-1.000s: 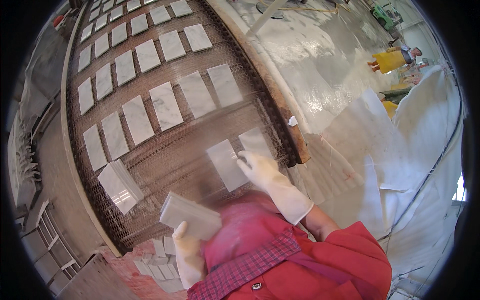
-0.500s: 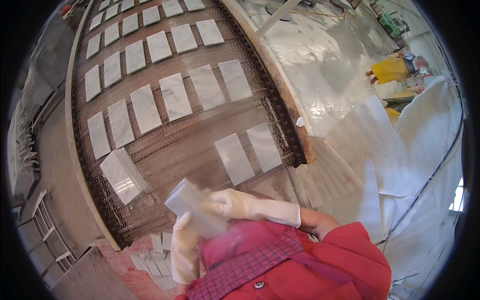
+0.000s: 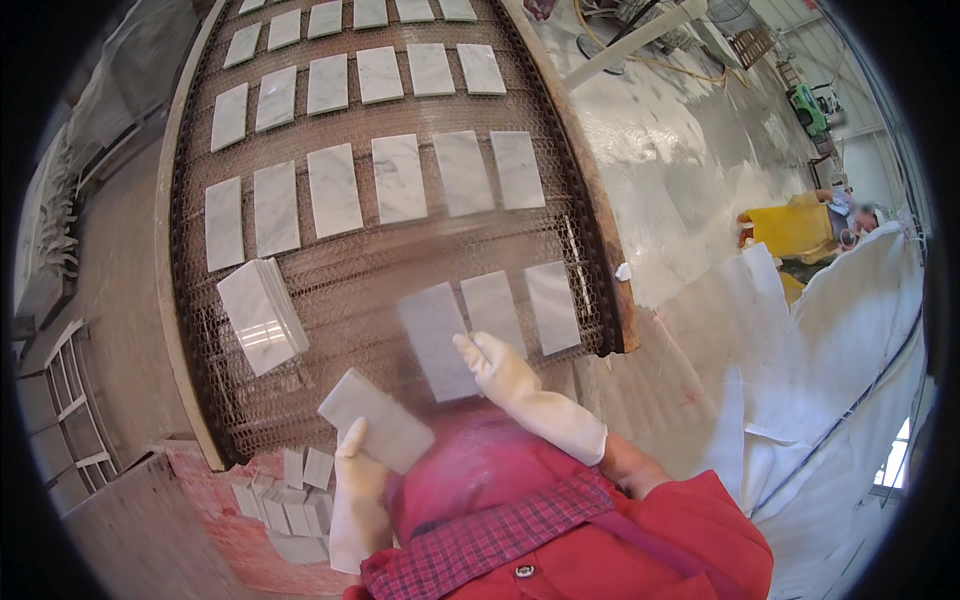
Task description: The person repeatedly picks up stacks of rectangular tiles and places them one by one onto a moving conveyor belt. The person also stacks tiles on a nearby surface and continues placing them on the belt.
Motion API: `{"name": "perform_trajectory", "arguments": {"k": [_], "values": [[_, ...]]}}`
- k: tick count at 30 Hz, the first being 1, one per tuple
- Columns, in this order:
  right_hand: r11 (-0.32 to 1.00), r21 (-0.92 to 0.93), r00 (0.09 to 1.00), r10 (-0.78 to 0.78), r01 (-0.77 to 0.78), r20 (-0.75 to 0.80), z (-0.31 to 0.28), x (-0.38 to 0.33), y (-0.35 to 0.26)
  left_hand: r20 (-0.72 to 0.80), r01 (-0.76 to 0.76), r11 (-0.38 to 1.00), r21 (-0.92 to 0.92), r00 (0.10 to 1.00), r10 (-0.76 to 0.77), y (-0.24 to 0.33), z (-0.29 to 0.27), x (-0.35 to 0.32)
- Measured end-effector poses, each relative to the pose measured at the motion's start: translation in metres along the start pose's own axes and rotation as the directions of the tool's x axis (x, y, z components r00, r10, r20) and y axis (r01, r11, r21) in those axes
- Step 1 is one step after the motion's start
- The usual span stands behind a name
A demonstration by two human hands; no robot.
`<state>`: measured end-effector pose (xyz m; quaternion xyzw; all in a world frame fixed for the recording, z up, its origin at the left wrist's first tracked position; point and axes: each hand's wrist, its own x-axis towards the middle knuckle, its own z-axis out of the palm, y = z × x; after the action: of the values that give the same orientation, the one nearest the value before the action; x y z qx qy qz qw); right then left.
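Observation:
A pale marble tile (image 3: 376, 420) is held at its edge by my gloved left hand (image 3: 358, 462), tilted in front of my red clothing. My gloved right hand (image 3: 497, 368) grips the right edge of another marble tile (image 3: 437, 335), slightly blurred, over the near end of the mesh conveyor belt (image 3: 350, 330). To its right two marble tiles lie side by side, a nearer tile (image 3: 493, 312) and an outer tile (image 3: 553, 308). On the belt's left side sits a small stack of tiles (image 3: 262, 318). Both hands wear cream gloves, and the left fingers are partly hidden behind the tile.
Rows of marble tiles (image 3: 398, 178) cover the belt farther away. Low at the left, more pieces of tile (image 3: 285, 508) are piled on a red surface. White sheeting (image 3: 830, 340) hangs at the right. A person in a yellow apron (image 3: 790, 230) is beyond the wet floor (image 3: 660, 170).
The tiles held together before my chest are now parted: my right hand has carried one forward onto the belt area, while my left keeps the rest. The view has shifted slightly.

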<state>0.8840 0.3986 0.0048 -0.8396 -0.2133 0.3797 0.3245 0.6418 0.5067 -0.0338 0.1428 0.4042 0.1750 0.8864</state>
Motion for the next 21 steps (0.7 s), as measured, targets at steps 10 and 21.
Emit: {"name": "perform_trajectory", "arguments": {"k": [10,21], "values": [[0.974,0.143,0.978,0.152,-0.173,0.144,0.036,0.037,0.034,-0.019,-0.05,0.998,-0.046,0.999,0.049,-0.007,-0.028,-0.007],[0.984,0.14,0.992,0.098,-0.109,0.08,0.029,0.035,0.042,-0.024,-0.012,0.999,-0.048,1.0,0.011,-0.008,-0.012,-0.013]]}}
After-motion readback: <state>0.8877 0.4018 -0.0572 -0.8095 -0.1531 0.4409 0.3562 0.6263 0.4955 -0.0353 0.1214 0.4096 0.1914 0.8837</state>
